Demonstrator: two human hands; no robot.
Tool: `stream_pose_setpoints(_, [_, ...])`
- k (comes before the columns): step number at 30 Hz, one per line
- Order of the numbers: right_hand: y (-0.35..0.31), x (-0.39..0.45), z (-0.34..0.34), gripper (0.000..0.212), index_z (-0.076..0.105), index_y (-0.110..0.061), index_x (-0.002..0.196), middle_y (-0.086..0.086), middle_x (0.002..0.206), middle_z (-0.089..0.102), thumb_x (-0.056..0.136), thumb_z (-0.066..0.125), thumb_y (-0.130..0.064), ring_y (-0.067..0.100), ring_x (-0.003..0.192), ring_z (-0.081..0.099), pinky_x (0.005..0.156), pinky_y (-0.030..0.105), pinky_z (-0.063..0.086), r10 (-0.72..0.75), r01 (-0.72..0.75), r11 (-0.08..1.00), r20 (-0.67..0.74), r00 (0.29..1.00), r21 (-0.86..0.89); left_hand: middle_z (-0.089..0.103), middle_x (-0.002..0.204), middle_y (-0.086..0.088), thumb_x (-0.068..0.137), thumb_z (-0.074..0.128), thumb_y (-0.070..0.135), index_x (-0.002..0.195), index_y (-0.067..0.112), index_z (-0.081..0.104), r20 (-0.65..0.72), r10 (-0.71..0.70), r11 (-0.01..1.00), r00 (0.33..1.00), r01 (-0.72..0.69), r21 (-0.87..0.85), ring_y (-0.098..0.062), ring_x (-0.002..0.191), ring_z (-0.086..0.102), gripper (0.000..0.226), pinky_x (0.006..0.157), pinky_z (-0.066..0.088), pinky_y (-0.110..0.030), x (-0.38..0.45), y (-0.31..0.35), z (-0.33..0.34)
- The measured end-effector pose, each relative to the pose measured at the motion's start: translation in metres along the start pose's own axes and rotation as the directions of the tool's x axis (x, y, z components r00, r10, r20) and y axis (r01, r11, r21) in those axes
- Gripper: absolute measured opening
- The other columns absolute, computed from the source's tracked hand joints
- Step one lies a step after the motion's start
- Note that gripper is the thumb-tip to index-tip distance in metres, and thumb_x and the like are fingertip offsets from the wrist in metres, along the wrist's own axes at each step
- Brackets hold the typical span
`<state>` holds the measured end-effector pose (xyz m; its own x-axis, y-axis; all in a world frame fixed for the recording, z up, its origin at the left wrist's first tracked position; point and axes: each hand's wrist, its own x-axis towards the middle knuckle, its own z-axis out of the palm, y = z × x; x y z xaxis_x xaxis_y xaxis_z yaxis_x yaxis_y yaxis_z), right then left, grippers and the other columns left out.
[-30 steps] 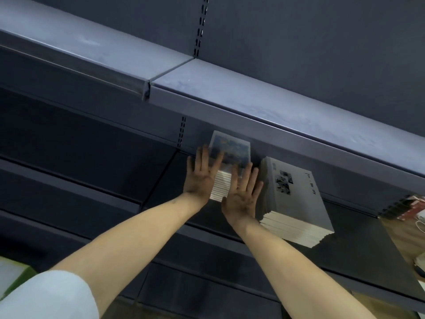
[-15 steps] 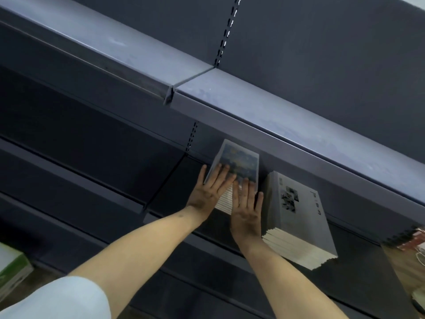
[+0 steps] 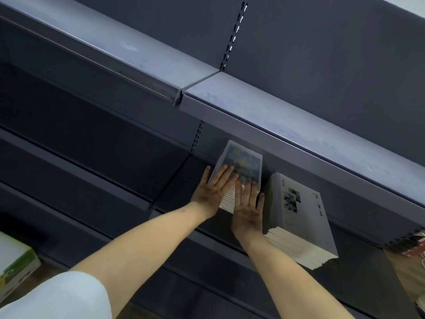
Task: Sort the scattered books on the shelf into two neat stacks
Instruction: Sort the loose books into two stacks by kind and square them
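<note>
A white and green box (image 3: 16,261) at lower left, beneath dark shelving.

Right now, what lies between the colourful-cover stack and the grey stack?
In the head view, only the right hand, its fingers flat on the colourful-cover stack, its outer edge beside the grey stack. No book lies between.

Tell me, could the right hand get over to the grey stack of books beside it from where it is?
Probably yes: the right hand lies flat on the colourful stack, right beside the grey stack, and nothing stands between them.
</note>
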<state>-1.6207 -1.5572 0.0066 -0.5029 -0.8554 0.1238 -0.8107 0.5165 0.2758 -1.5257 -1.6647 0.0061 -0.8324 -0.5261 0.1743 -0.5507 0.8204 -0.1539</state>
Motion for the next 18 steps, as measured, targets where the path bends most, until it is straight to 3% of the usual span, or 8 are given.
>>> stream_pose_setpoints(2, [-0.002,-0.007,-0.004,0.113,-0.05,-0.009,0.132,0.02,0.15,-0.039,0.089,0.055,-0.022,0.035,0.134,-0.043,0.113,0.051,-0.021,-0.02,0.023,0.995,-0.034,0.999,0.099,-0.041,0.151,-0.01,0.094,0.053,0.032,0.145,0.013,-0.033,0.026,0.004,1.0,1.0,-0.005,0.013,-0.028,0.14,-0.036,0.102,0.114,-0.008,-0.06,-0.009,0.0,-0.005])
stream_pose_setpoints(4, [-0.005,-0.019,-0.006,0.111,-0.043,-0.012,0.138,0.019,0.153,-0.034,0.089,0.055,-0.022,0.032,0.139,-0.036,0.113,0.048,-0.023,-0.035,0.041,0.986,-0.035,0.999,0.164,-0.038,0.153,-0.011,0.096,0.048,0.032,0.148,0.013,-0.028,0.051,0.014,0.999,0.999,-0.016,0.047,-0.029,0.14,-0.034,0.094,0.114,-0.006,-0.061,-0.023,0.002,-0.009])
stream_pose_setpoints(7, [-0.011,-0.039,-0.012,0.102,-0.024,-0.011,0.15,0.018,0.155,-0.028,0.09,0.057,-0.025,0.033,0.145,-0.024,0.119,0.051,-0.01,-0.072,0.072,0.984,-0.008,0.997,0.164,-0.03,0.157,-0.01,0.097,0.048,0.03,0.153,0.016,-0.017,0.074,0.013,0.999,0.997,-0.016,0.043,-0.031,0.143,-0.029,0.087,0.114,-0.005,-0.061,-0.042,0.005,-0.013])
stream_pose_setpoints(13, [-0.021,-0.071,-0.03,0.103,-0.003,-0.016,0.156,0.018,0.161,-0.008,0.082,0.068,-0.027,0.035,0.149,-0.01,0.12,0.053,0.001,-0.064,0.078,0.967,-0.063,0.996,0.244,-0.005,0.161,-0.017,0.09,0.058,0.03,0.156,0.019,0.003,0.054,-0.084,0.996,0.995,0.086,-0.021,-0.035,0.148,-0.005,0.087,0.117,0.005,-0.059,-0.085,0.015,-0.032])
stream_pose_setpoints(18, [-0.032,-0.098,-0.026,0.1,0.014,-0.012,0.155,0.024,0.16,0.007,0.077,0.073,-0.028,0.042,0.147,0.007,0.118,0.056,0.012,-0.045,0.074,0.959,-0.114,0.992,0.272,0.019,0.158,-0.016,0.09,0.056,0.025,0.152,0.017,0.021,0.028,-0.113,0.978,0.993,0.116,-0.171,-0.031,0.146,0.013,0.072,0.117,0.02,-0.047,-0.131,0.021,-0.031])
